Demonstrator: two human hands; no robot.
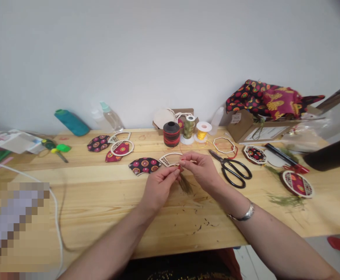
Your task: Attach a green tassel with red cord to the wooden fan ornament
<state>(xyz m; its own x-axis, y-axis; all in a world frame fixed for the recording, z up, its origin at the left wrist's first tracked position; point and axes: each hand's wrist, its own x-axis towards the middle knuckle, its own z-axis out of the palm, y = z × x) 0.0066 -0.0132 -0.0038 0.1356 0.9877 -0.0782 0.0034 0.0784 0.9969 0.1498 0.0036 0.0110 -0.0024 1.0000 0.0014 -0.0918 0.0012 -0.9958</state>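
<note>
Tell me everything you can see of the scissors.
The scissors lie flat on the wooden table, beside the right hand, which isn't touching them. Two large black loop handles; dark, metallic-looking blades, apparently nearly closed, tips pointing away and leftward. Red cord lies close by; contact is unclear.

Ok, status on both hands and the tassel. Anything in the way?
Left hand pinching tassel near its top. Right hand pinching red thread there. Fan-shaped frame close beyond fingers; scissors off to the right.
</note>
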